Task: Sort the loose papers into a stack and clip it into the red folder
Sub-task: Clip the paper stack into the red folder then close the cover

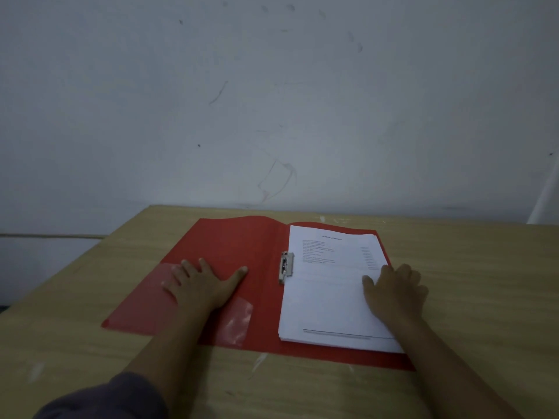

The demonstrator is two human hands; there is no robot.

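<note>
My left hand (199, 285) lies flat, fingers spread, on the left flap of the red folder (242, 237), whose clip (286, 267) meets the paper stack (326, 297) on the right half, where my right hand (396, 294) rests (fingers bent, grip unclear).

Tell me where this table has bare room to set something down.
Bare table right of the folder, out to the frame edge; a narrower patch left of it; a thin strip between folder and wall. Crowded: the middle, with the left hand on the folder, the right hand on the papers.
</note>
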